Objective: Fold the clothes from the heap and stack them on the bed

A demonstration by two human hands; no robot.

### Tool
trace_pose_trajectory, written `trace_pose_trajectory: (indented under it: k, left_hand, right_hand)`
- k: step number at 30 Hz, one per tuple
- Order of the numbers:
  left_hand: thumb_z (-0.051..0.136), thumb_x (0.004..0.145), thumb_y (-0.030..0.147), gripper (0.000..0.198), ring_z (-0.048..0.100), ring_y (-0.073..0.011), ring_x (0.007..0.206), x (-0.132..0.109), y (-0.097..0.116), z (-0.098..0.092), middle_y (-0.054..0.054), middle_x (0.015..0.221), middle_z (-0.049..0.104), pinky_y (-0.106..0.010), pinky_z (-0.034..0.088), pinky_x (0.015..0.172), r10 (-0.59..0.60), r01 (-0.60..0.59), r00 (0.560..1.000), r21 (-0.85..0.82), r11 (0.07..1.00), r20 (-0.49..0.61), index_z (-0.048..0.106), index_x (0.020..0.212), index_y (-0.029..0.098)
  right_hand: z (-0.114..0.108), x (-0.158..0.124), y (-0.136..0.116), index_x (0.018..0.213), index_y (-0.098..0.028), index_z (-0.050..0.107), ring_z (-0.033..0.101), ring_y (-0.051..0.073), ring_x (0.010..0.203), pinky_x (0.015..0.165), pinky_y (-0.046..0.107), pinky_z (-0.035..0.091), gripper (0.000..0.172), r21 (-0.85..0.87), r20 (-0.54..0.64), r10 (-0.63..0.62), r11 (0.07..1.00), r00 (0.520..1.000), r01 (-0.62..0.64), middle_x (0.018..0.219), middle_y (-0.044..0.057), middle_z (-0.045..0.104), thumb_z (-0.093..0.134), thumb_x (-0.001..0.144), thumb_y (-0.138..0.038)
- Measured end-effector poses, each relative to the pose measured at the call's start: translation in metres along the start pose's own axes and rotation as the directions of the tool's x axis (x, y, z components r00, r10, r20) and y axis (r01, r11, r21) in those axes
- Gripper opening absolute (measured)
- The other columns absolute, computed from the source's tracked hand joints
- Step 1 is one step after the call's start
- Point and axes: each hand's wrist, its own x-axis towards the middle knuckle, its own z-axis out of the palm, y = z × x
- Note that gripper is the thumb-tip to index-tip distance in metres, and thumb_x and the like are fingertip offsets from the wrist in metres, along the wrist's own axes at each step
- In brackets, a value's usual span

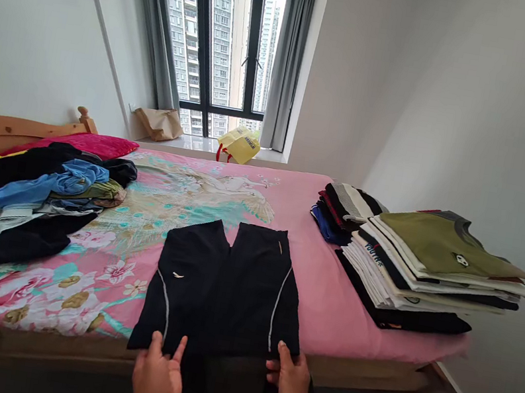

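A black garment [226, 291] with pale curved piping down both sides and small light logos lies spread on the near edge of the bed. Its far edge has a V-shaped notch, and I cannot tell its exact kind. My left hand [158, 377] grips the near left edge, thumb and forefinger on top and the other fingers partly hidden. At the near right corner, my right hand [291, 389] has the edge between thumb and curled fingers. Dark cloth, possibly my own clothing, shows between the hands below the bed edge.
On the pink floral bedsheet [133, 249], a loose heap of clothes [41, 193] lies left. Folded stacks stand right: several shirts [437, 266] and a smaller pile [340, 213]. A paper bag [160, 124] and a yellow bag [239, 144] sit by the window.
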Motion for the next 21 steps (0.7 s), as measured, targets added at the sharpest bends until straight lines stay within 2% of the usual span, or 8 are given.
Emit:
trace_pose_trajectory:
  k: [1, 3, 5, 6, 8, 11, 16, 21]
  left_hand:
    - [0.057, 0.083, 0.024, 0.01, 0.06, -0.0195, 0.106, -0.008, 0.002, 0.008, 0.001, 0.092, 0.064, -0.049, 0.046, 0.098, 0.058, -0.063, 0.997, 0.08, 0.995, 0.059, 0.058, 0.092, 0.021]
    - [0.063, 0.079, 0.026, 0.012, 0.059, -0.0201, 0.109, -0.025, 0.005, 0.023, 0.0, 0.092, 0.067, -0.043, 0.04, 0.105, 0.075, -0.139, 0.968, 0.262, 0.955, 0.239, 0.064, 0.089, 0.019]
    - [0.067, 0.077, 0.026, 0.02, 0.057, -0.0211, 0.113, -0.042, 0.008, 0.034, -0.002, 0.099, 0.07, -0.037, 0.036, 0.108, -0.004, -0.182, 0.907, 0.403, 0.897, 0.421, 0.069, 0.096, 0.019]
    - [0.068, 0.077, 0.025, 0.024, 0.056, -0.0217, 0.115, -0.049, 0.009, 0.037, -0.002, 0.105, 0.07, -0.036, 0.035, 0.109, -0.044, -0.199, 0.88, 0.451, 0.87, 0.472, 0.069, 0.1, 0.02]
    - [0.068, 0.076, 0.024, 0.03, 0.054, -0.0233, 0.119, -0.062, 0.012, 0.038, -0.002, 0.114, 0.069, -0.037, 0.033, 0.109, -0.076, -0.239, 0.849, 0.509, 0.827, 0.522, 0.069, 0.106, 0.022]
    - [0.067, 0.077, 0.023, 0.034, 0.053, -0.0241, 0.121, -0.077, 0.02, 0.031, -0.003, 0.119, 0.067, -0.037, 0.031, 0.111, -0.056, -0.332, 0.817, 0.547, 0.769, 0.574, 0.069, 0.11, 0.022]
    - [0.07, 0.073, 0.02, 0.041, 0.055, -0.0256, 0.119, -0.099, 0.046, 0.023, -0.002, 0.115, 0.069, -0.038, 0.034, 0.109, -0.048, -0.394, 0.805, 0.593, 0.703, 0.591, 0.067, 0.113, 0.026]
    - [0.07, 0.073, 0.023, 0.044, 0.059, -0.0289, 0.113, -0.117, 0.064, 0.015, -0.003, 0.115, 0.069, -0.042, 0.038, 0.105, -0.035, -0.516, 0.756, 0.629, 0.581, 0.653, 0.066, 0.116, 0.029]
  right_hand:
    - [0.004, -0.003, -0.009, 0.091, -0.017, 0.053, 0.059, 0.016, 0.052, 0.039, 0.023, 0.043, 0.044, -0.05, 0.042, -0.07, 0.996, 0.997, 0.072, 0.064, -0.003, 0.059, 0.067, 0.067, -0.05]
    - [0.014, -0.012, -0.031, 0.085, -0.018, 0.055, 0.056, 0.015, 0.052, 0.042, 0.024, 0.042, 0.034, -0.142, 0.167, -0.222, 0.959, 0.96, 0.247, 0.062, -0.003, 0.058, 0.065, 0.07, -0.046]
    - [0.028, -0.024, -0.052, 0.076, -0.019, 0.054, 0.053, 0.013, 0.053, 0.048, 0.024, 0.043, 0.023, -0.213, 0.311, -0.344, 0.883, 0.886, 0.418, 0.059, -0.004, 0.054, 0.062, 0.073, -0.04]
    - [0.034, -0.032, -0.061, 0.074, -0.019, 0.053, 0.051, 0.013, 0.054, 0.051, 0.024, 0.042, 0.02, -0.243, 0.379, -0.38, 0.839, 0.844, 0.487, 0.059, -0.004, 0.053, 0.061, 0.074, -0.037]
    - [0.045, -0.047, -0.076, 0.072, -0.02, 0.051, 0.05, 0.012, 0.056, 0.054, 0.023, 0.041, 0.014, -0.287, 0.483, -0.4, 0.768, 0.779, 0.573, 0.06, -0.004, 0.053, 0.057, 0.076, -0.032]
    - [0.052, -0.069, -0.089, 0.071, -0.02, 0.05, 0.05, 0.012, 0.059, 0.056, 0.022, 0.04, 0.01, -0.324, 0.563, -0.382, 0.714, 0.733, 0.621, 0.063, -0.004, 0.053, 0.054, 0.077, -0.027]
    - [0.043, -0.091, -0.1, 0.071, -0.02, 0.05, 0.051, 0.013, 0.063, 0.059, 0.023, 0.037, 0.008, -0.361, 0.639, -0.38, 0.619, 0.668, 0.698, 0.067, -0.001, 0.057, 0.051, 0.078, -0.023]
    - [0.028, -0.111, -0.117, 0.068, -0.019, 0.048, 0.048, 0.012, 0.059, 0.056, 0.023, 0.031, 0.01, -0.4, 0.685, -0.387, 0.509, 0.618, 0.762, 0.064, -0.002, 0.056, 0.05, 0.078, -0.02]
